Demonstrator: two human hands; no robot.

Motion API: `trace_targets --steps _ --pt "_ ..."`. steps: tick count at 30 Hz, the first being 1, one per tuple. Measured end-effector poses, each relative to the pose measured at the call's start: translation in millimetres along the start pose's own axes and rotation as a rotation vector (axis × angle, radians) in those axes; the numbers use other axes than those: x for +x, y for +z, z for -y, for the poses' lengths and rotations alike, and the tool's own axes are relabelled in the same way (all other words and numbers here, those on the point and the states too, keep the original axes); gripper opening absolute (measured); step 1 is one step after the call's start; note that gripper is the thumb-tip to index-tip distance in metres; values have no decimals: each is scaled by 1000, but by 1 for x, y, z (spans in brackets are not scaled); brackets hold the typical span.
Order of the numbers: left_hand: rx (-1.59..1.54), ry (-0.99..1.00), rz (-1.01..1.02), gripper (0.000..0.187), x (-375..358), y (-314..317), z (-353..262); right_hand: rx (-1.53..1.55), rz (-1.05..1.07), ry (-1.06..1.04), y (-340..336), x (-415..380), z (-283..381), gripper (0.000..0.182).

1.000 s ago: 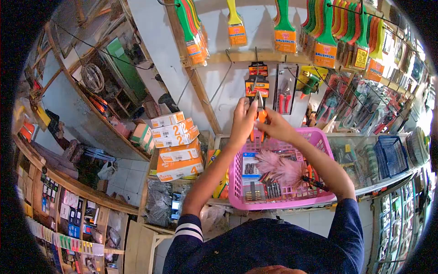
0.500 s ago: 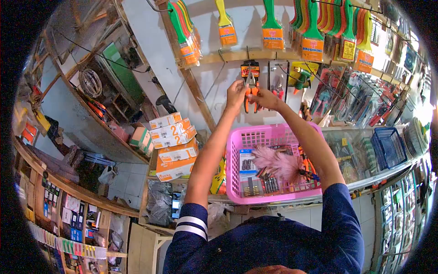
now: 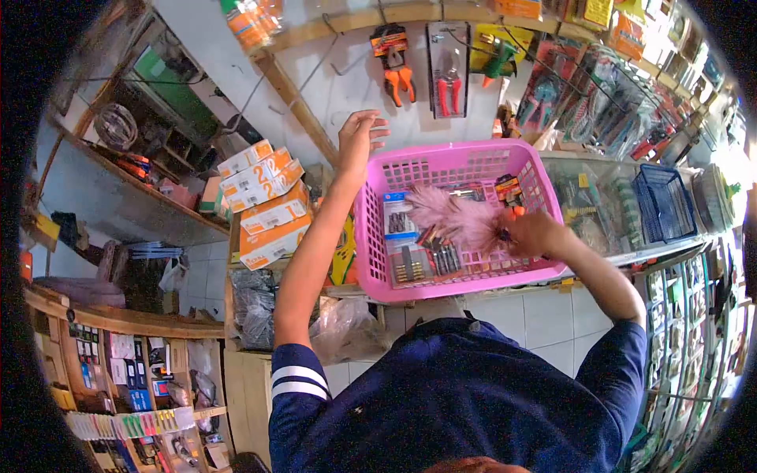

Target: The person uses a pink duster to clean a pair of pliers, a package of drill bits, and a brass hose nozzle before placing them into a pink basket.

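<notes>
My left hand (image 3: 363, 142) is raised by the wall at the basket's back left, fingers apart and holding nothing. Inside the pink plastic basket (image 3: 465, 150), my right hand (image 3: 540, 235) is closed at the dark handle end of a pink feather duster (image 3: 457, 217). Its fingertips are partly hidden. Around the duster lie a blue-and-white pack (image 3: 400, 219), a pack of brass-coloured bits (image 3: 409, 268) and an orange-handled tool on a card (image 3: 509, 189). Orange-handled pliers (image 3: 400, 79) hang on a wall hook above, beside packaged red-handled pruning shears (image 3: 448, 83).
Stacked orange-and-white boxes (image 3: 272, 209) stand left of the basket. To its right, a glass counter (image 3: 603, 197) bears a blue wire basket (image 3: 666, 205). Packaged tools (image 3: 607, 102) hang at the upper right; shelves (image 3: 134, 370) stand at the lower left.
Both hands have left the hanging pliers. My right hand has come down into the basket to the duster; my left hand has lowered and opened. The view has tilted downward.
</notes>
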State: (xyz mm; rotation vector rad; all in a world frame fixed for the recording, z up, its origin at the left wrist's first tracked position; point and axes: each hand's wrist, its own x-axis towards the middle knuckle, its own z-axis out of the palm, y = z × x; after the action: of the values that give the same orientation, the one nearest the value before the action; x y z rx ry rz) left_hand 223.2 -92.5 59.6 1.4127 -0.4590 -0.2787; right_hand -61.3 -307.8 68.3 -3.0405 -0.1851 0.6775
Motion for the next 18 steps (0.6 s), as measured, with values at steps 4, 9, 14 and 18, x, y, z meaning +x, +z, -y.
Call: trace_targets --steps 4,9,14,18 --pt "220 184 369 36 -31 62 7 83 -241 108 66 -8 -19 38" --pt "949 1103 791 54 -130 155 -7 479 -503 129 28 -72 -6 30" --pt "1136 1266 663 32 -141 170 16 773 -633 164 19 -146 8 33" --pt "1139 1193 768 11 -121 150 12 765 -640 201 37 -182 -2 37"
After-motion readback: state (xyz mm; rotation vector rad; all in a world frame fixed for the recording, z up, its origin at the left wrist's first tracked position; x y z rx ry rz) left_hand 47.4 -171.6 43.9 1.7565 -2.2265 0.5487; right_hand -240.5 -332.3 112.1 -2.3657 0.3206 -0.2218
